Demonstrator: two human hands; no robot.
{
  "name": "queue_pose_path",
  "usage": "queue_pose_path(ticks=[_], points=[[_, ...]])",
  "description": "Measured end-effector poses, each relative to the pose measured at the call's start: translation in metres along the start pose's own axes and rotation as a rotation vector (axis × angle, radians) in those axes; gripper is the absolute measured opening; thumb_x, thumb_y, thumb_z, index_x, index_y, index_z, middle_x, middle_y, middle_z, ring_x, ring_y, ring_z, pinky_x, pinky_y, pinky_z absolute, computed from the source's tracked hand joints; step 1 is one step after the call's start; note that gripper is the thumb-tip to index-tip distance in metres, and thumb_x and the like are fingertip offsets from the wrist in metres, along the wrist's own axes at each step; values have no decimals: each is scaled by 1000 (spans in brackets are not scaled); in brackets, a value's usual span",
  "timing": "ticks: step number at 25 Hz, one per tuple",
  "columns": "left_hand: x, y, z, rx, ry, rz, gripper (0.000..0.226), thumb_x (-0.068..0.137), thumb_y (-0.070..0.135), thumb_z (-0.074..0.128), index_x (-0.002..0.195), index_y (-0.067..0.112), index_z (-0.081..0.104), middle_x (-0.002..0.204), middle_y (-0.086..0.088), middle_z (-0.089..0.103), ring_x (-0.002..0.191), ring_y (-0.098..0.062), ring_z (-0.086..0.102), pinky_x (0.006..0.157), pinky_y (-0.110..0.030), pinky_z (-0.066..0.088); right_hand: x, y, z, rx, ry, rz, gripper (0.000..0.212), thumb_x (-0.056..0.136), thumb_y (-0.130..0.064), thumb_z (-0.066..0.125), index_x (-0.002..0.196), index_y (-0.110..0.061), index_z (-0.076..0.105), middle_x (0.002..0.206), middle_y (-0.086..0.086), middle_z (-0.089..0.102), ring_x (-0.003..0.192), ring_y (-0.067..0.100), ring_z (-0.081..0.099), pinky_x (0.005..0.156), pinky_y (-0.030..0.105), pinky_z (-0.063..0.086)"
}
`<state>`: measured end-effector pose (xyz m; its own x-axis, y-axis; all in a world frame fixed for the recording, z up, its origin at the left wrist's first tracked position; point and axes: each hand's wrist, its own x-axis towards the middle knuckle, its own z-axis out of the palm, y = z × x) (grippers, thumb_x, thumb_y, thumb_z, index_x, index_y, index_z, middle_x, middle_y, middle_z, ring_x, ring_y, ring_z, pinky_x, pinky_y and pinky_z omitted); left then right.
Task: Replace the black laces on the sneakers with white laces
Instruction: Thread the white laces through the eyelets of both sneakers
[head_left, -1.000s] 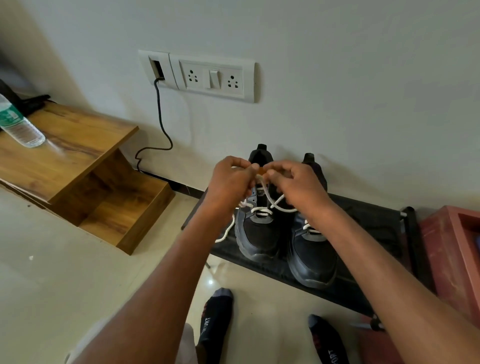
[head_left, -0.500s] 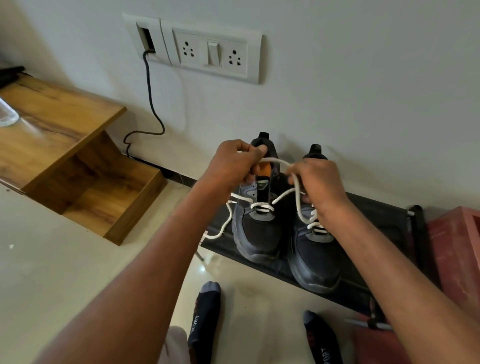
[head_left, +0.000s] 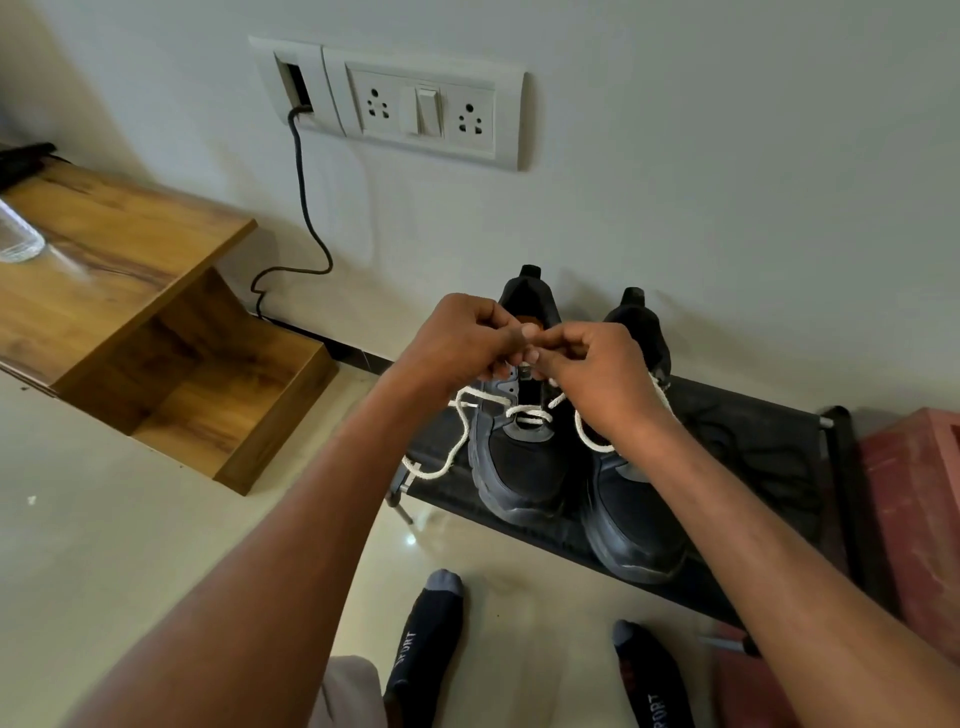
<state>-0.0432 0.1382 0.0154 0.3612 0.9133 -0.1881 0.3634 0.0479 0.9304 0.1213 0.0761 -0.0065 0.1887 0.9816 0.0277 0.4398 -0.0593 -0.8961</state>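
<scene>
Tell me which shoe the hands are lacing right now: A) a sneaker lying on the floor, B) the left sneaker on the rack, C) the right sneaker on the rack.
B: both hands meet over the left sneaker, pinching its white lace.

Home: shoe rack (head_left: 753, 441), wall sockets (head_left: 421, 106)

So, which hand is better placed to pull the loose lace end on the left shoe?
Probably the left hand: the loose lace hangs off the left shoe on its side. The right hand would need to cross over.
</scene>
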Motion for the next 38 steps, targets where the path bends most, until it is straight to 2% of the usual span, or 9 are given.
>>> queue_pose_path(ticks=[4,7,11,15,21,27,30,33,38], points=[[0,-6,-1,-7,-11,6,7,95,5,72,92,-1,73,78,-14,77,70,-23,73,66,-28,57,1,5,-1,-211,21,-3,15,98,-18,68,104,-25,80,67,-7,69,53,4,58,54,21,46],[1,-8,2,75,-13,14,5,94,1,71,90,3,73,71,-7,76,64,-20,71,64,-30,59,-6,6,-1,-366,-28,-65,16,99,-29,70,111,-30,80,72,-13,68,59,5,60,61,27,52],[0,-8,8,564,51,120,49,84,-5,53,103,33,78,58,7,56,51,-12,54,52,-27,46,-7,7,-1,-455,-12,-59,18,98,-35,71,114,-33,80,91,-8,79,76,10,71,76,33,62],[-3,-13,6,707,-65,88,63,92,-3,51,130,44,67,67,13,54,57,-10,50,52,-25,36,-9,7,2,-613,-18,-85,22,101,-31,65,118,-36,79,93,-6,79,65,11,59,67,28,56],[-2,-14,1,695,-96,51,58,88,-5,54,125,38,63,90,-1,69,83,-26,66,55,-27,42,-8,9,20,-577,33,-21,18,97,-28,66,104,-34,82,88,-8,77,72,16,68,67,35,61],[-1,-18,-4,642,-76,25,56,88,-6,53,122,36,64,83,-5,68,68,-19,57,50,-25,40,-5,7,34,-528,41,63,16,95,-23,68,96,-30,82,81,-7,74,70,19,69,59,32,58],[-1,-20,-8,615,-94,28,55,89,-6,53,122,37,64,88,-10,70,68,-19,56,57,-33,45,-6,3,32,-672,107,45,12,95,-24,68,98,-26,79,80,-1,71,68,23,64,59,32,52],[0,-22,-10,592,-103,32,56,89,-6,52,122,37,63,79,-4,66,61,-16,53,53,-29,44,-12,3,36,-771,144,11,9,96,-25,68,98,-23,77,79,-1,68,66,23,58,60,32,49],[-1,-21,-10,564,-104,31,60,87,-7,53,128,37,59,85,-8,69,63,-17,57,56,-32,50,-6,8,36,-408,18,160,17,95,-29,69,103,-37,81,89,-11,77,80,18,71,72,39,62]])
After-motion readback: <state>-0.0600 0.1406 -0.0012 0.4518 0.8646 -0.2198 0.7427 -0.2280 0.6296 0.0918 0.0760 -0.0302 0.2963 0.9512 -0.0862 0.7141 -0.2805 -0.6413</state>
